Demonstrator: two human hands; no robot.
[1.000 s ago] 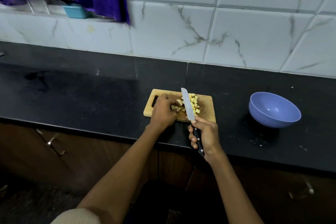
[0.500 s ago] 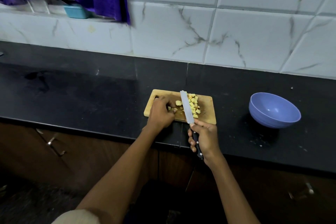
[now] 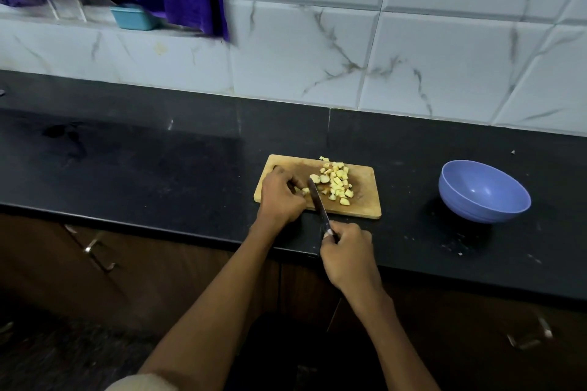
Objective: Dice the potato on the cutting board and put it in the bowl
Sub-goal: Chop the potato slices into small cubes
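Head view: the left hand (image 3: 279,197) pins the remaining potato strips (image 3: 301,190) on the cutting board (image 3: 365,209). The right hand (image 3: 346,251) is clamped round the knife (image 3: 317,200) handle, blade just right of the strips, pointing away. Diced potato (image 3: 338,182) lies right of the blade. The blue bowl (image 3: 484,190) stands well apart rightward, nearer the right hand.

1. Single head view, worn on the person, looking forward and steeply down from above the near edge of the black counter (image 3: 158,168).
2. Wide angle: tiled wall (image 3: 317,57) at far side, cabinet fronts (image 3: 95,263) at near side.
3. Cutting board (image 3: 365,200) sits mid-frame, bowl (image 3: 482,194) to the right.
4. Both forearms enter from the bottom edge.
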